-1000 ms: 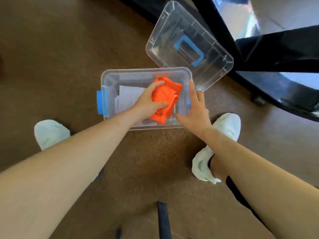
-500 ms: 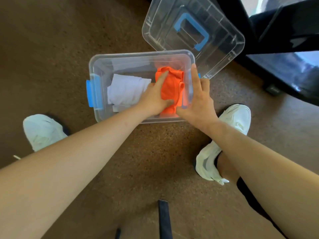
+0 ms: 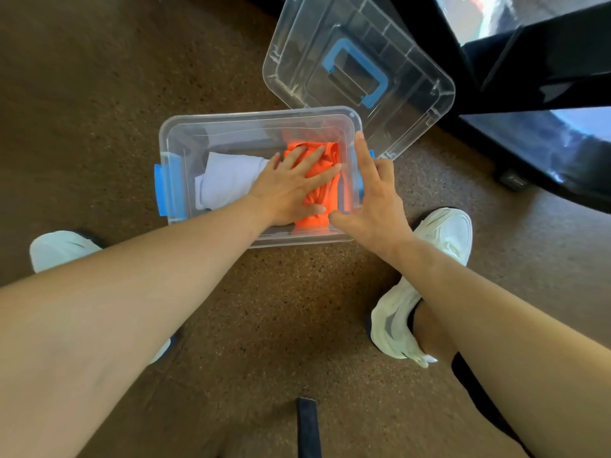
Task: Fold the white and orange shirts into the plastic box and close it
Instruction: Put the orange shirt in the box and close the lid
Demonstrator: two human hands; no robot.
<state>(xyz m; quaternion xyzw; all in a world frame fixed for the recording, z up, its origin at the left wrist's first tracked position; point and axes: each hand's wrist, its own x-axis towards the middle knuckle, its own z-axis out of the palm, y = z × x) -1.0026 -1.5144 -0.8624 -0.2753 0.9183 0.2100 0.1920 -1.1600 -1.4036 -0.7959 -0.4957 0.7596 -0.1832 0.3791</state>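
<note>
A clear plastic box (image 3: 251, 120) with blue side latches stands open on the brown floor. Inside, a folded white shirt (image 3: 224, 180) lies at the left and a folded orange shirt (image 3: 325, 196) at the right. My left hand (image 3: 291, 190) lies flat on the orange shirt with fingers spread, pressing it down. My right hand (image 3: 373, 200) rests against the box's right wall and rim, fingers apart, index finger pointing up along the edge. The clear lid (image 3: 357, 71) with a blue handle lies behind the box at the right, tilted against it.
My two white shoes (image 3: 446, 233) (image 3: 56, 249) stand on the floor on either side of the box. Black furniture legs (image 3: 542, 71) and a dark glossy surface rise at the upper right, close behind the lid. A dark strap (image 3: 309, 428) hangs at the bottom centre.
My left hand went from gripping the orange shirt to lying flat on it. The shirt has sunk lower into the box's right side. My right hand stays at the box's right wall.
</note>
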